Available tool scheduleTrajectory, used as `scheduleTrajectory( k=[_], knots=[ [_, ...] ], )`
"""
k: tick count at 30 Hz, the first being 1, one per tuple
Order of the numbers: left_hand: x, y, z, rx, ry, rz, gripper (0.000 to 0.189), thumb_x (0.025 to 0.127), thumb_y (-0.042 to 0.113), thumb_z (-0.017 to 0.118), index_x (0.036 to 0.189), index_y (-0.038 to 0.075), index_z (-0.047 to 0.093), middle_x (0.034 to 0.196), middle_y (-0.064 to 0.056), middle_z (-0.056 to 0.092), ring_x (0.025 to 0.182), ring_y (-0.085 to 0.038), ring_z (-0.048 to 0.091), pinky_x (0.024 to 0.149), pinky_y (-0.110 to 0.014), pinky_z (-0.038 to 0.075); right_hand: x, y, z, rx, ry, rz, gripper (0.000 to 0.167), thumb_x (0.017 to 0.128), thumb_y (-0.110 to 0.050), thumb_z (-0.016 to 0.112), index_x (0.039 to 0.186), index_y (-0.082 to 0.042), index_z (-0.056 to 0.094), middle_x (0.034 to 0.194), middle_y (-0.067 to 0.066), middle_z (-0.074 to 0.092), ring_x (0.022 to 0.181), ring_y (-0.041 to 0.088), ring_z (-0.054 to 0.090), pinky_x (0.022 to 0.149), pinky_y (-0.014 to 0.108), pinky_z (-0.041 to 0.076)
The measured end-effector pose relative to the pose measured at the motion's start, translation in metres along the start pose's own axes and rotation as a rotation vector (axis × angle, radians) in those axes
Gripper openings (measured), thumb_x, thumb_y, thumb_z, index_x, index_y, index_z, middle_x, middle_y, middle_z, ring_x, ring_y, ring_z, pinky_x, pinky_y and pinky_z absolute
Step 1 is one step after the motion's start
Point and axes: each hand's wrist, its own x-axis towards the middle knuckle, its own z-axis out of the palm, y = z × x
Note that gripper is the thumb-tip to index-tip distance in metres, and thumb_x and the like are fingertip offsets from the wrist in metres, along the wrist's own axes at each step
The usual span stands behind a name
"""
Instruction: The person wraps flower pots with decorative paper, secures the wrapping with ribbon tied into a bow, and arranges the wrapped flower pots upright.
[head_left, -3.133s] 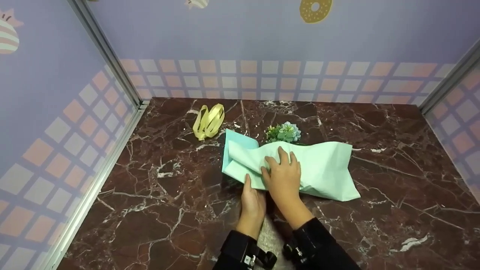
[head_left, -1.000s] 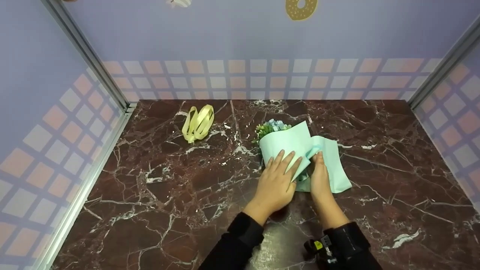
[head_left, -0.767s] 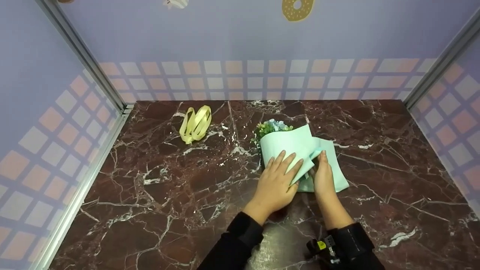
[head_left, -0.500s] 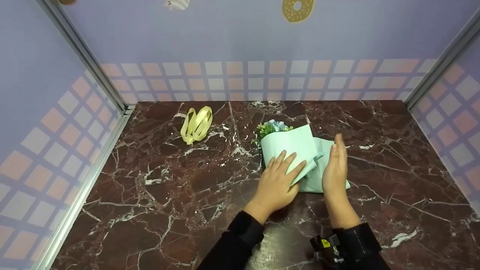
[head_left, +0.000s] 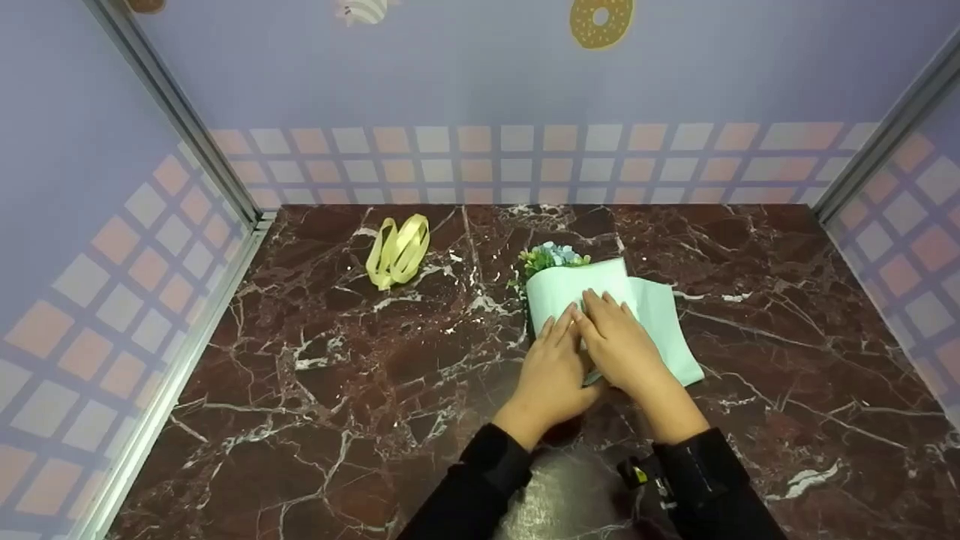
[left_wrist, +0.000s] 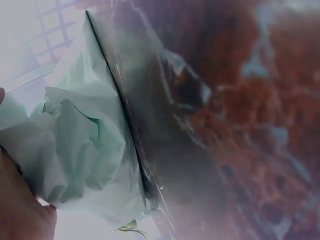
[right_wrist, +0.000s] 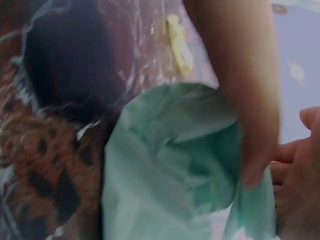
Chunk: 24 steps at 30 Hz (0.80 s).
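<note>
Pale green wrapping paper (head_left: 664, 319) lies folded around a small bunch of flowers (head_left: 555, 256), whose blue heads and green leaves stick out at the back. My left hand (head_left: 551, 371) rests on the folded-over layer, its fingers extended. Right beside it, my right hand (head_left: 619, 341) presses on the same fold with straight fingers, the fingertips of both hands close together. In the left wrist view the near end of the paper (left_wrist: 90, 150) looks crumpled. The right wrist view shows the paper (right_wrist: 150, 175) curving into a hollow roll. The stems are hidden.
A looped yellow ribbon (head_left: 399, 251) lies at the back left of the dark marbled table (head_left: 360, 390). Small white scraps (head_left: 450, 330) are scattered between ribbon and paper. Patterned panels (head_left: 480, 82) stand at the back and both sides.
The paper's left part has been folded over to the right. My right hand, raised at the paper's right half a second ago, has come left onto the fold; my left hand has stayed there.
</note>
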Motion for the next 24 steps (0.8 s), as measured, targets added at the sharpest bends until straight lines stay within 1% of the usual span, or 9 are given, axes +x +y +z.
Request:
scheduleTrajectory(
  k=[4,6,10,12,14,16,19,21,24],
  knots=[
    [-0.003,-0.003,0.0,-0.018,0.02,0.002,0.059,0.095,0.047,0.044,0.144,0.013,0.048,0.157,-0.005,0.029,0.148,-0.023,0.004,0.119,-0.041,0.005,0.0,0.013,0.01,0.044,0.002,0.017,0.06,0.108,-0.036,0.028,0.149,0.006,0.029,0.153,0.024,0.03,0.142,0.039,0.024,0.117,0.054,0.009],
    [-0.005,-0.007,-0.001,-0.064,0.033,-0.007,0.057,0.096,0.04,0.041,0.146,0.013,0.046,0.158,-0.004,0.027,0.148,-0.023,0.005,0.119,-0.042,0.005,0.0,0.017,0.015,0.085,0.006,0.025,0.061,0.107,-0.038,0.027,0.15,0.005,0.027,0.154,0.024,0.029,0.142,0.039,0.024,0.117,0.054,0.009],
    [-0.009,-0.017,-0.006,-0.28,0.076,-0.054,0.053,0.097,0.025,0.039,0.149,0.01,0.04,0.157,-0.002,0.029,0.147,-0.021,0.013,0.119,-0.042,0.008,-0.002,0.02,0.023,0.136,0.01,0.038,0.06,0.108,-0.038,0.025,0.152,0.003,0.025,0.155,0.022,0.026,0.143,0.039,0.021,0.117,0.054,0.01],
    [-0.008,-0.022,-0.009,-0.394,0.113,-0.069,0.048,0.1,0.023,0.039,0.146,0.009,0.042,0.153,-0.004,0.037,0.145,-0.02,0.022,0.118,-0.041,0.012,-0.002,0.019,0.027,0.116,0.025,0.024,0.058,0.108,-0.034,0.028,0.152,0.003,0.025,0.155,0.022,0.026,0.142,0.04,0.022,0.117,0.054,0.012],
    [-0.004,-0.026,-0.013,-0.466,0.145,-0.071,0.045,0.103,0.023,0.039,0.145,0.008,0.043,0.148,-0.005,0.045,0.142,-0.019,0.03,0.118,-0.039,0.015,-0.002,0.018,0.03,0.069,0.047,0.006,0.056,0.107,-0.03,0.032,0.151,0.004,0.025,0.154,0.023,0.027,0.141,0.04,0.025,0.116,0.053,0.014],
    [0.001,-0.028,-0.015,-0.486,0.155,-0.057,0.043,0.104,0.023,0.038,0.143,0.007,0.046,0.146,-0.006,0.048,0.14,-0.02,0.034,0.118,-0.038,0.017,-0.001,0.017,0.032,0.02,0.063,-0.008,0.056,0.107,-0.028,0.034,0.15,0.006,0.025,0.154,0.024,0.028,0.141,0.039,0.027,0.116,0.053,0.015],
    [0.012,-0.028,-0.017,-0.459,0.137,-0.035,0.042,0.104,0.022,0.038,0.142,0.008,0.049,0.146,-0.005,0.048,0.14,-0.02,0.034,0.118,-0.038,0.017,-0.001,0.016,0.034,-0.009,0.066,-0.015,0.056,0.107,-0.028,0.032,0.149,0.009,0.026,0.152,0.025,0.03,0.141,0.039,0.027,0.116,0.053,0.017],
    [0.019,-0.027,-0.017,-0.431,0.121,-0.043,0.041,0.104,0.02,0.038,0.141,0.01,0.051,0.146,-0.003,0.047,0.139,-0.018,0.035,0.118,-0.039,0.016,-0.001,0.014,0.037,-0.023,0.068,-0.031,0.056,0.107,-0.028,0.032,0.148,0.009,0.028,0.151,0.027,0.031,0.14,0.04,0.028,0.116,0.053,0.018],
    [0.029,-0.022,-0.018,-0.393,0.12,-0.074,0.039,0.103,0.02,0.039,0.136,0.014,0.058,0.143,0.0,0.052,0.135,-0.015,0.041,0.118,-0.041,0.017,-0.004,0.013,0.039,-0.096,0.097,-0.157,0.049,0.106,-0.019,0.038,0.143,0.013,0.036,0.145,0.031,0.038,0.136,0.044,0.033,0.113,0.054,0.023]
  ],
)
